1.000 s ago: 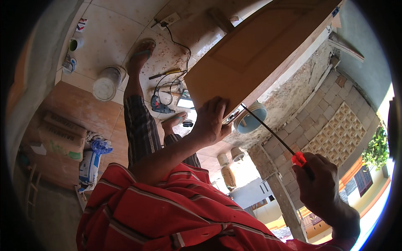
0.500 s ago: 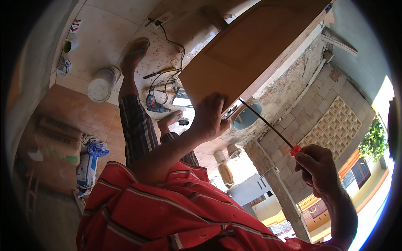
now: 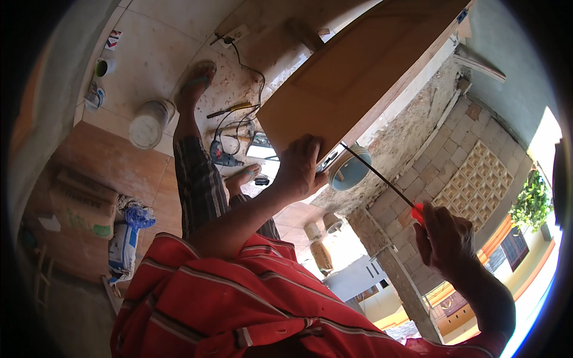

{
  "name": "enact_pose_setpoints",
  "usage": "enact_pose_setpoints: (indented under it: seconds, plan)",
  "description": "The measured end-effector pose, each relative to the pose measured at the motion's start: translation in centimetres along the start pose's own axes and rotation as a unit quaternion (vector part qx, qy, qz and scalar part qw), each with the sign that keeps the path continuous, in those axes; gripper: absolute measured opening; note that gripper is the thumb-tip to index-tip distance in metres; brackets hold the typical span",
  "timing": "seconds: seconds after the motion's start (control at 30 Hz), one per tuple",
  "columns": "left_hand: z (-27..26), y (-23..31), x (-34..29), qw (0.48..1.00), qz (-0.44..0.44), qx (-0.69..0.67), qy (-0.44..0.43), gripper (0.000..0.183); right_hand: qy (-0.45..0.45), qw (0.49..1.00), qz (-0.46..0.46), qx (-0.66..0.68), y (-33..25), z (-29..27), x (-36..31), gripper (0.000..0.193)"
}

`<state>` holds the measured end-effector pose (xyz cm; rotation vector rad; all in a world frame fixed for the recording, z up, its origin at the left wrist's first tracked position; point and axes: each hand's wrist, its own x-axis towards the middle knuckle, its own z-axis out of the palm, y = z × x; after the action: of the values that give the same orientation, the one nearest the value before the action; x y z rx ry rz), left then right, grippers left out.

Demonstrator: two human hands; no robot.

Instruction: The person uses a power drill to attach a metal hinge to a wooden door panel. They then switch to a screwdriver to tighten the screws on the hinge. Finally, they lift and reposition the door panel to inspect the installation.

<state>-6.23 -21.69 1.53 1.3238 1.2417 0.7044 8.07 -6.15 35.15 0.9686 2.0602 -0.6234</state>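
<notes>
Door [image 3: 349, 83] in brown wood slants across our view, a bucket [image 3: 358, 175] beyond its edge. Our left hand [image 3: 300, 169] has its grip bent around the door's corner; our right hand [image 3: 447, 238] has its grip wrapped snugly on a red-handled screwdriver [image 3: 417, 213], tip at the door's edge beside a metal plate [image 3: 327, 160].

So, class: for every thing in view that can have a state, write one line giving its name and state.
Left hand: gripping the door's corner
Right hand: closed round the screwdriver handle
Screwdriver: held, tip at the door's edge
Wooden door: held at one corner
Drill: lying on the floor, unheld
Black plug: apparently in the socket block
Blue-grey bucket: open-topped
</notes>
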Motion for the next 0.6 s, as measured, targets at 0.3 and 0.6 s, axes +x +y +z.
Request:
enact_pose_setpoints:
  seconds: [0.3, 0.6]
  plan:
    - [-0.2, 0.2, 0.2, 0.999, -0.03, -0.006, -0.024, 0.086, -0.008, 0.999, 0.024, 0.042, -1.0, -0.8, 1.2, 0.049]
    - [-0.2, 0.3, 0.4, 1.0, -0.022, -0.008, -0.005, 0.085, -0.019, 0.993, 0.067, 0.094, -0.5, -0.3, 0.8, 0.044]
